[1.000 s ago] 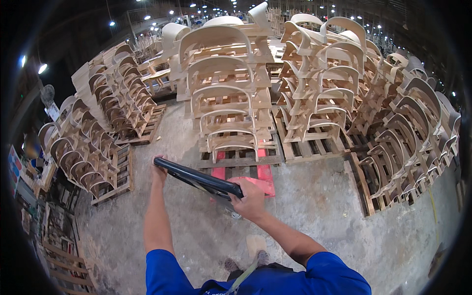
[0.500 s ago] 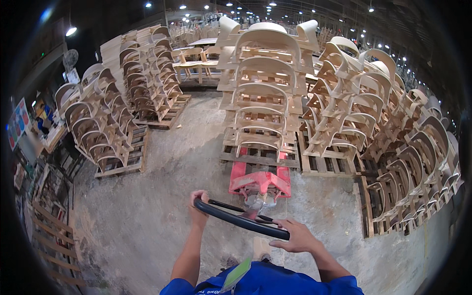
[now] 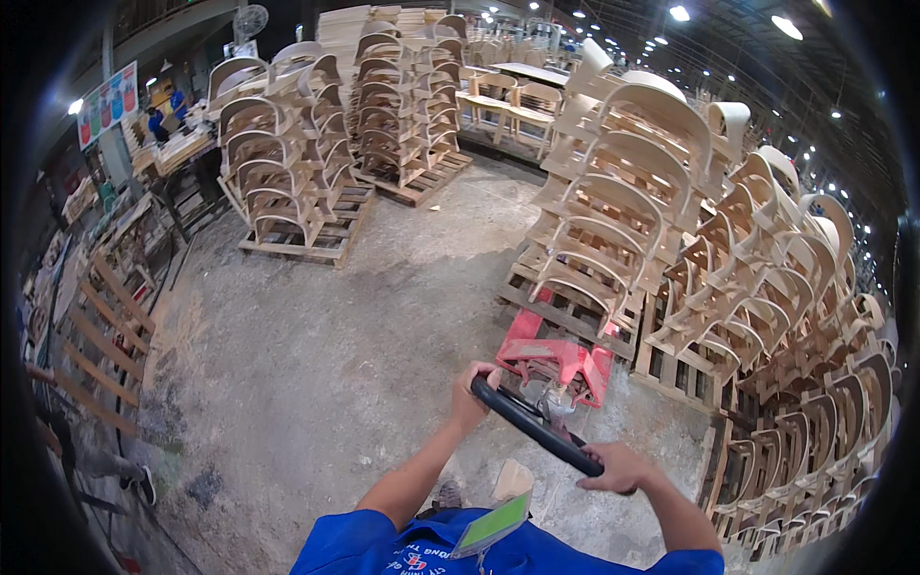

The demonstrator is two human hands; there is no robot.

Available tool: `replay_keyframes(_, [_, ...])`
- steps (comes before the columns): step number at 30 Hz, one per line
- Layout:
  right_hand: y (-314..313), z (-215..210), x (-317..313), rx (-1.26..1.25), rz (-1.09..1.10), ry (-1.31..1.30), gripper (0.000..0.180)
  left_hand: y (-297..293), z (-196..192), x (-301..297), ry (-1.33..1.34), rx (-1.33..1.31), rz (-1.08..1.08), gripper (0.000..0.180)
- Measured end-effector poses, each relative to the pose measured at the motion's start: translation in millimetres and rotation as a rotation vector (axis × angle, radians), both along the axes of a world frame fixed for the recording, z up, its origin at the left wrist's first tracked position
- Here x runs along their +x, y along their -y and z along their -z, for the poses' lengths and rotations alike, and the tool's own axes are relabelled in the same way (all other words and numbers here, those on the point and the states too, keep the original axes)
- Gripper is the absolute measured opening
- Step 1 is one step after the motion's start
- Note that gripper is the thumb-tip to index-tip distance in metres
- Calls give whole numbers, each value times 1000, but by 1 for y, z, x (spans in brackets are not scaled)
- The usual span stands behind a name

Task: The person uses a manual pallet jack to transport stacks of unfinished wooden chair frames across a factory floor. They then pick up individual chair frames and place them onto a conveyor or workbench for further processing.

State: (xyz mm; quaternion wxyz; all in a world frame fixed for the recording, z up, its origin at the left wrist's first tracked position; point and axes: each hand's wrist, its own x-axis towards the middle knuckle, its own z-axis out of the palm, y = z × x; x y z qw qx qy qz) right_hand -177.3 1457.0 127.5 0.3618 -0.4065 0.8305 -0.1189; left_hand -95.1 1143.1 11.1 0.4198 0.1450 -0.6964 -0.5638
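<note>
Both my hands are on the black loop handle (image 3: 539, 427) of a red pallet jack (image 3: 561, 358). My left hand (image 3: 475, 391) wraps round the handle's upper left end. At its lower right end my right hand (image 3: 618, 467) grips with the fingers curled over the bar. Beyond the handle, the jack's forks run under a wooden pallet (image 3: 567, 311). On that pallet stands a tall stack of curved pale wooden chair frames (image 3: 628, 206). The fork tips are hidden under the load.
More frame stacks (image 3: 767, 287) on pallets crowd the right side, close to the loaded one. Two stacks (image 3: 278, 172) stand at the far left. A slatted wooden rack (image 3: 101, 345) is at the left, with another person's shoe (image 3: 147, 485) near it. Chairs (image 3: 513, 103) stand behind.
The view has swung left, so the jack, handle and stacks now appear farther right and tilted. Both hands keep their hold on the handle. A person's leg and shoe have come into view at left.
</note>
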Motion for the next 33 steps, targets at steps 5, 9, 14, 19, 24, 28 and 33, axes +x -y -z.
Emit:
replay_keyframes(5, [-3, 22, 58, -28, 68, -7, 69, -8, 23, 49, 64, 12, -26, 11])
replay_keyframes(9, [-11, 37, 83, -65, 123, -42, 59, -12, 32, 70, 130, -1, 11, 10])
replay_keyframes(14, [-19, 51, 103, -32, 177, -62, 47, -18, 36, 90, 142, -45, 31, 12])
replay_keyframes(19, [-22, 63, 127, 28, 159, -119, 40, -21, 41, 117, 177, -48, 73, 13])
replay_keyframes(24, [-31, 87, 159, 68, 170, -160, 41, -21, 50, 149, 168, -214, 112, 19])
replay_keyframes(28, [-43, 101, 185, 77, 213, -225, 36, -31, 60, 177, 172, -347, 128, 19])
replay_keyframes(33, [-72, 128, 226, 9, 315, -402, 28, -52, 71, 220, 353, -452, 325, 20])
